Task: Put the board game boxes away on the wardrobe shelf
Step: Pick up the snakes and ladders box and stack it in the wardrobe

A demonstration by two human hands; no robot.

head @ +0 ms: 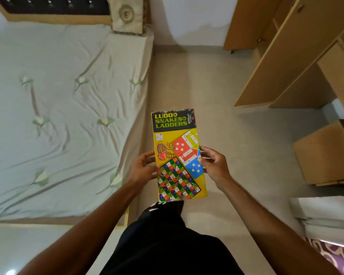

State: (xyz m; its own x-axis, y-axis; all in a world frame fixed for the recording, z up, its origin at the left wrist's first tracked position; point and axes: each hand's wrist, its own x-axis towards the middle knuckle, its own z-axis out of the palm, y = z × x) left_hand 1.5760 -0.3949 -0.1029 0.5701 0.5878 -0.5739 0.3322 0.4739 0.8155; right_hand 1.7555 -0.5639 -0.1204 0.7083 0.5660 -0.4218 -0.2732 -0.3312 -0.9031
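The box (178,153), a yellow Ludo and Snakes & Ladders set, is held face up in the air over the floor (236,145), its long side pointing away from the person. The left hand (143,167) grips the box's left edge, and the right hand (214,165) grips its right edge with the thumb on the printed face. Both hold it near the middle of its length.

The wardrobe (338,72) lies ahead and to the right of the box, with an open door (282,62) standing between them. The bed (58,116) is left of the box.

The step in hand looks like the carry. It is best done by keeping both hands on and the box level, so the contents do not slide. The turn should go rightward round the door's edge, with a short end leading into the shelf. Which shelf is free cannot be told from here.
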